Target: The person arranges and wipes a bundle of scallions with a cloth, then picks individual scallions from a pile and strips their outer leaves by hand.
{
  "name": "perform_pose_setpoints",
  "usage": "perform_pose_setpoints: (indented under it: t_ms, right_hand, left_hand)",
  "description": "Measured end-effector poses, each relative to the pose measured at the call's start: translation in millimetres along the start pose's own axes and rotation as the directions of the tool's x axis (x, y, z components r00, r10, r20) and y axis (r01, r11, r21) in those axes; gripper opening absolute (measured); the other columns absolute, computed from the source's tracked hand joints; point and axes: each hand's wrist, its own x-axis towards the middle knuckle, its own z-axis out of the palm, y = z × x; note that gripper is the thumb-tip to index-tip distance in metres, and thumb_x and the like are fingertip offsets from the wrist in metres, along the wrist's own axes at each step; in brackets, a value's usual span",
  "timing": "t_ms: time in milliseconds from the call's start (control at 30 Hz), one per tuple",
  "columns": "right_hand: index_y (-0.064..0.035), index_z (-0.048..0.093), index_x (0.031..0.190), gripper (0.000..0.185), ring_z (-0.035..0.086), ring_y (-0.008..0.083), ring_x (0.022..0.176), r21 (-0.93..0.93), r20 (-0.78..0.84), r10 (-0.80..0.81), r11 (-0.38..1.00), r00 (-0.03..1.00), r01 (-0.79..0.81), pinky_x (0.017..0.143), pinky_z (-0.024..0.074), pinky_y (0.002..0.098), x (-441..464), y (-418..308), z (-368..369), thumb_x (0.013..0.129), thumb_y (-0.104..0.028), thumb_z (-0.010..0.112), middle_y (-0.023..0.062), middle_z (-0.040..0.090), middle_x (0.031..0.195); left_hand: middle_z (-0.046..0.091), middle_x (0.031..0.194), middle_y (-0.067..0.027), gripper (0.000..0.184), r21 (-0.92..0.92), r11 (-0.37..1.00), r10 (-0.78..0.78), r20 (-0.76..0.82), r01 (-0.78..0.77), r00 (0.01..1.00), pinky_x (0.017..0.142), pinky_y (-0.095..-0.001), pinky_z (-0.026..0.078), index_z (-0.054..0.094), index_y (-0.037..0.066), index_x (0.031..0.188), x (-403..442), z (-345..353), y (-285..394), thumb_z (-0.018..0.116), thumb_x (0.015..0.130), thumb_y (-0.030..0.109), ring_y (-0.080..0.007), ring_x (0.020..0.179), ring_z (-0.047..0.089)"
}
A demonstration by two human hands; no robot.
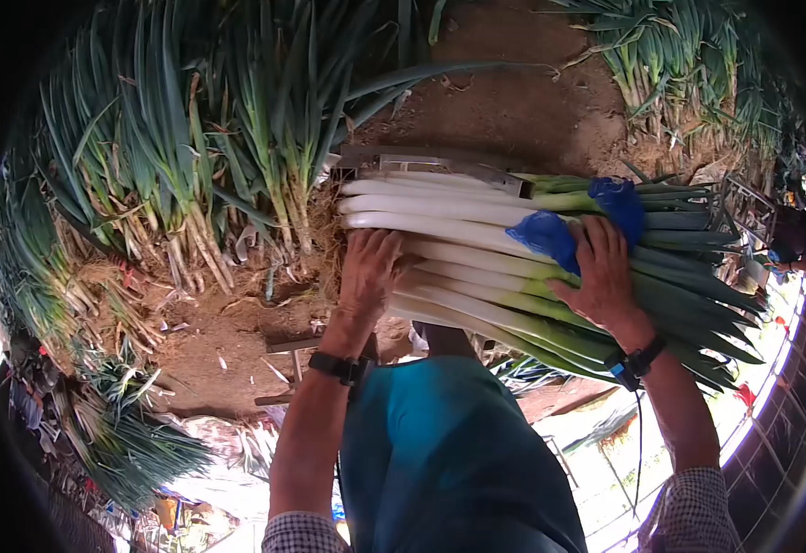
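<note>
A thick pile of leeks (477,249) lies crosswise in front of me, white stems at the left and dark green leaves at the right. My left hand (371,272) has its fingers curled over the white ends. Across the light green part rests my right hand (601,272), fingers stretched out and thumb apart. A crumpled blue plastic piece (543,234) sits beside the right fingers. Another blue plastic piece (619,208) lies on the leaves just beyond them. What lies under my palms is hidden.
A metal frame (458,166) shows along the pile's far side. Many untrimmed leeks (163,138) stand at the left on brown soil (504,83). More leeks (670,55) stand at the far right. Another heap (136,442) lies lower left.
</note>
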Motion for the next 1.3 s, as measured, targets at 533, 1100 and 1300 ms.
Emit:
perform_pose_setpoints:
  t_ms: [533, 1100, 1300]
  right_hand:
    - [0.0026, 0.044, 0.141, 0.087, 0.039, 0.0422, 0.133, -0.01, 0.01, 0.005, 1.0, 1.0, -0.005, 0.113, 0.0305, 0.056, -4, -7, 2, 0.078, -0.048, 0.077, 0.0237, 0.042, 0.142]
    - [0.0024, 0.044, 0.144, 0.088, 0.036, 0.04, 0.138, 0.006, -0.013, -0.004, 1.0, 1.0, 0.004, 0.112, 0.0307, 0.0564, 9, 14, 24, 0.081, -0.053, 0.072, 0.0235, 0.04, 0.146]
    - [0.0024, 0.045, 0.143, 0.089, 0.037, 0.0384, 0.136, 0.003, -0.048, -0.032, 0.999, 0.998, 0.032, 0.112, 0.0306, 0.0548, 8, 16, 23, 0.08, -0.055, 0.072, 0.0214, 0.041, 0.143]
  left_hand:
    - [0.035, 0.158, -0.0199, 0.056, 0.335, 0.886, -0.252, -0.235, 0.321, 0.939, 0.122, -0.0543, 0.014, 0.044, 0.005, 0.15, 52, 33, -10, 0.038, 0.106, 0.04, -0.0429, 0.148, 0.024]
    - [0.046, 0.152, -0.0146, 0.052, 0.341, 0.913, -0.195, -0.119, 0.225, 0.974, 0.12, -0.0552, 0.018, 0.047, 0.007, 0.148, 68, 50, 23, 0.046, 0.104, 0.035, -0.0366, 0.145, 0.034]
    - [0.038, 0.156, -0.0225, 0.066, 0.26, 0.922, -0.24, -0.197, 0.287, 0.951, 0.121, -0.0547, 0.015, 0.04, -0.002, 0.15, -5, 27, 41, 0.04, 0.106, 0.047, -0.0406, 0.147, 0.029]
